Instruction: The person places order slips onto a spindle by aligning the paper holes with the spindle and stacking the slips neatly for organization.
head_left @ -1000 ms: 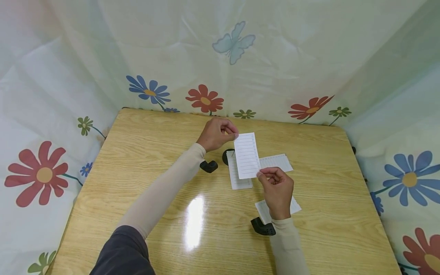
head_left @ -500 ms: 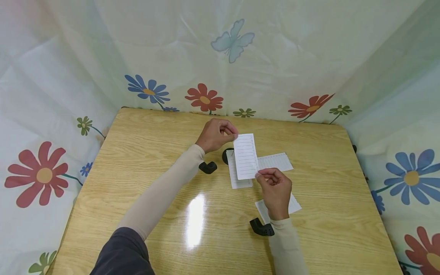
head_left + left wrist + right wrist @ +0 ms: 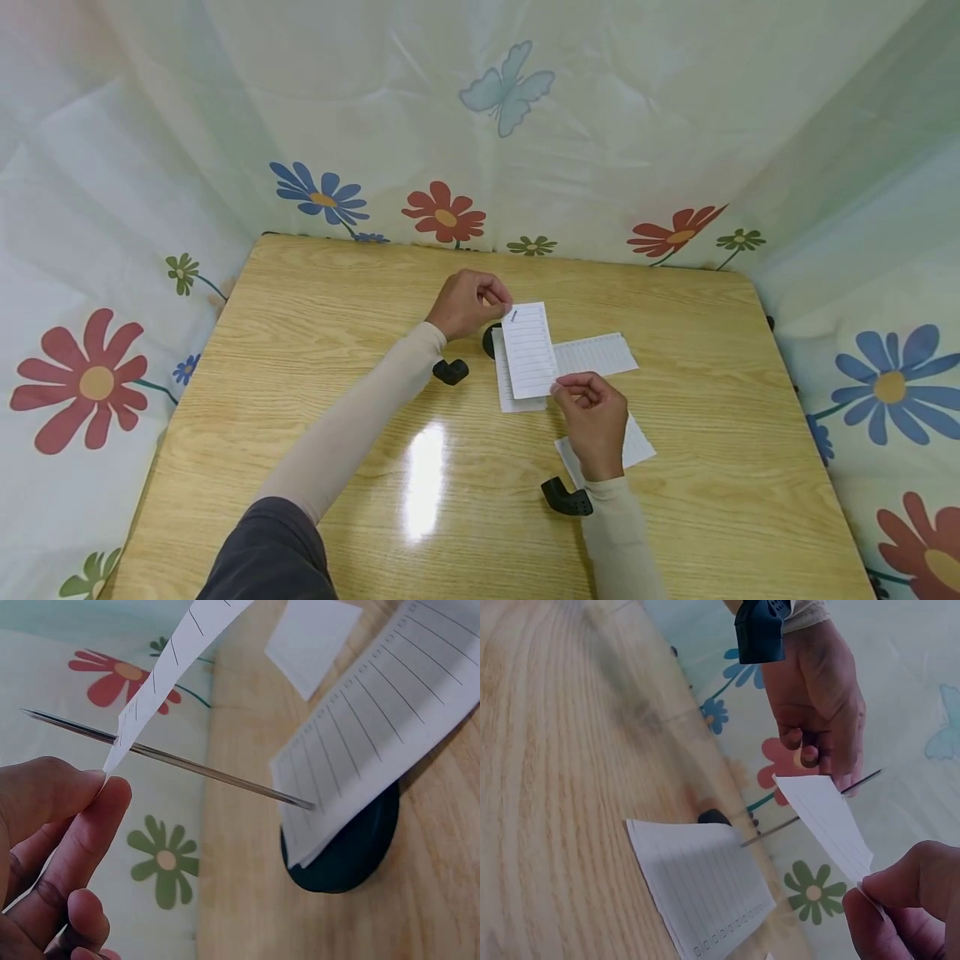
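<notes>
One lined sheet is up in the air with a metal spike poking through near its upper left corner. Left hand has its grip pinched on that corner; right hand has its grip clamped on the lower right one. Below, a spiked sheet already lies over the round black base; edges look doubled, so maybe there's more than one. Seems to be the threading step, only just past the tip. Next move probably calls for easing the paper straight down, corners level, since it could tear. Further out on the worktop: one loose sheet to the right, another sheet part-hidden behind the right hand.
</notes>
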`<state>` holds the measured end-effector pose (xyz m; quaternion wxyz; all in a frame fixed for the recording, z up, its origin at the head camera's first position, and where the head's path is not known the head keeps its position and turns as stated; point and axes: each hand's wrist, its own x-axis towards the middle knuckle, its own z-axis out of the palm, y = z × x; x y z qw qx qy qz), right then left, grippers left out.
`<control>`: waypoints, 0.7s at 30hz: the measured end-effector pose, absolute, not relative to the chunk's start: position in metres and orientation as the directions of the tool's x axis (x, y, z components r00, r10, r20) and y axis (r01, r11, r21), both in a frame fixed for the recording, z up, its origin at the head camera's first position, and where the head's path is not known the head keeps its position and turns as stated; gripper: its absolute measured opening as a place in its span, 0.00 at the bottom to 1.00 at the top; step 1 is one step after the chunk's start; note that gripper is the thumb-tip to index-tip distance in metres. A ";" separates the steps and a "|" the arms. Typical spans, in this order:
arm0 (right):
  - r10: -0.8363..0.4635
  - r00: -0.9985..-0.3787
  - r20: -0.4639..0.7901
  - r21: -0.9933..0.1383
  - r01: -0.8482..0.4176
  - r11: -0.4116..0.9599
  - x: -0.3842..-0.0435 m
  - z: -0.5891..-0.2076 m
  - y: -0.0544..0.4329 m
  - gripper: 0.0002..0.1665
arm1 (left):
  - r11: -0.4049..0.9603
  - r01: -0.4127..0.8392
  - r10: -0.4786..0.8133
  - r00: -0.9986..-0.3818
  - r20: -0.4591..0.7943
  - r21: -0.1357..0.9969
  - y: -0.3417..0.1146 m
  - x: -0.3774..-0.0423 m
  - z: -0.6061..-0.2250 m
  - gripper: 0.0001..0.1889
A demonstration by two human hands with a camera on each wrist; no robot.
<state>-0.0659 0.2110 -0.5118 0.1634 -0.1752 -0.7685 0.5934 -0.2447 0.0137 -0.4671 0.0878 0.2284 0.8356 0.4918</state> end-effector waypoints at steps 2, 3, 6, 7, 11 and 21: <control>0.461 -0.886 0.043 -0.963 0.086 0.255 -0.066 -0.513 0.210 0.03 | 0.420 0.292 0.468 -0.881 0.071 0.859 0.014 -0.245 -0.470 0.02; 0.460 -0.887 0.041 -0.960 0.094 0.265 -0.066 -0.514 0.210 0.03 | 0.424 0.289 0.468 -0.882 0.065 0.858 0.014 -0.245 -0.472 0.02; 0.455 -0.890 0.029 -0.948 0.119 0.294 -0.066 -0.517 0.209 0.04 | 0.440 0.282 0.469 -0.882 0.050 0.853 0.014 -0.245 -0.476 0.02; 0.452 -0.892 0.027 -0.944 0.126 0.304 -0.066 -0.519 0.209 0.04 | 0.445 0.279 0.469 -0.882 0.043 0.851 0.014 -0.246 -0.477 0.02; 0.442 -0.897 0.006 -0.927 0.161 0.339 -0.066 -0.523 0.208 0.03 | 0.472 0.270 0.469 -0.883 0.020 0.839 0.014 -0.247 -0.483 0.02; 0.417 -0.909 -0.013 -0.849 0.230 0.475 -0.066 -0.533 0.202 0.03 | 0.524 0.265 0.470 -0.882 -0.015 0.809 0.014 -0.251 -0.500 0.02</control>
